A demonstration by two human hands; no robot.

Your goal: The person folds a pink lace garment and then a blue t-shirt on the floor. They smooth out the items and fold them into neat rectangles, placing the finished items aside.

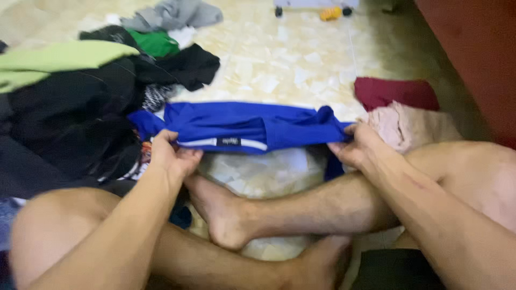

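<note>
Head view: both hands grip a folded bright-blue fabric garment (252,126) stretched across the floor in front of crossed bare legs.

Head view, detail: left hand (171,156) is closed on the garment's left end by its white-edged collar band; right hand (357,145) is closed on the right end, fingertips buried in the cloth. Garment lies flat on the pale cream marbled tile floor (290,59), just beyond the feet. Its lower right part is hidden behind the right wrist. Left: a heap of dark, green and grey clothes (80,91), cut off by the frame edge, items hard to separate. Right: a folded maroon cloth (395,92) above a crumpled pale pink cloth (408,126), near a dark red furniture panel (478,59). Top edge: a wheeled object (314,8), mostly cropped, blurred.
</note>
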